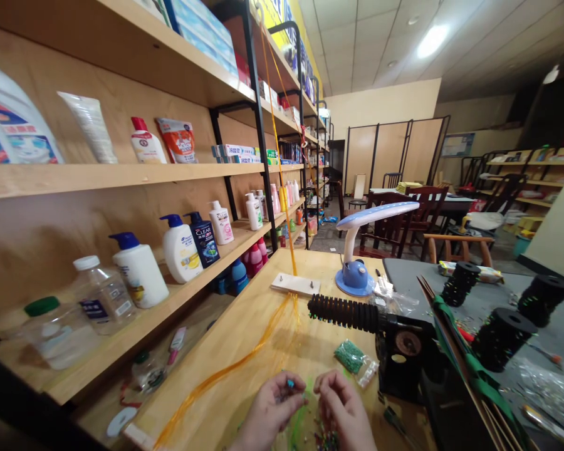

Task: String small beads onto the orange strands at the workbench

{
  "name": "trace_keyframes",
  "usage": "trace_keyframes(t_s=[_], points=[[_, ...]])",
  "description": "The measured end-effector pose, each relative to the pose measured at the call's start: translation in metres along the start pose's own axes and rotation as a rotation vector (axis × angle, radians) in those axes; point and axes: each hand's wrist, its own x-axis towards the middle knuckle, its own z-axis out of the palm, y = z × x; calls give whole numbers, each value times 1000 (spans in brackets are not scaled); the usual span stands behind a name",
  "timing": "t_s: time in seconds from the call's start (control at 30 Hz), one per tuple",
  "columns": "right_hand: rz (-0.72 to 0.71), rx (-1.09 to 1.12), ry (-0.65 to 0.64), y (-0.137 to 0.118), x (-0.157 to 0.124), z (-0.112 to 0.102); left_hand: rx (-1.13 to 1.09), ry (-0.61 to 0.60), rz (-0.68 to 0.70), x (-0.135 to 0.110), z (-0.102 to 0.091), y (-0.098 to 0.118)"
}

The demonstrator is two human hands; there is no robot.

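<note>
Okay, so right at the bottom of the shot, the left hand (269, 412) is pinched nearly shut, with a tiny teal bead (290, 383) sitting right at the fingertips. The right hand (342, 408) is just beside it, fingers curled in and partly closed, but I can't tell if it's got hold of anything. Under both hands there's a scattered heap of mixed seed beads (327, 440) and some green strands (299, 408), all on a light wooden workbench (244, 341).

Just up from the hands, a little bag of green beads (350, 356) lies on the bench next to a small clear packet (368, 374). Long amber strands (219, 374) sprawl across the wood toward the lower left, and more run up from a white peg board (295, 284) to somewhere above the shelves.

To the right there's a black ribbed roller (343, 313) on a black crank winder (404, 351), with a blue desk lamp (352, 250) behind it. Black spools wound with beaded strands (501, 338) sit on a grey table (404, 272).

Along the left wall, wooden shelves (122, 178) hold shampoo bottles (181, 249), tubes and boxes, and past all that are dark wooden chairs (385, 228).
</note>
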Motion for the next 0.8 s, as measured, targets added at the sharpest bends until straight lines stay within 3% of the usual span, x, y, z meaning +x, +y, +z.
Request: trace_keyframes(t_s=[0.27,0.8], points=[[6,-185,-92,23,-2,-3,43,-24,180,2,-4,7],[-24,-222,-115,18,-3,1,48,-28,161,2,-4,9]])
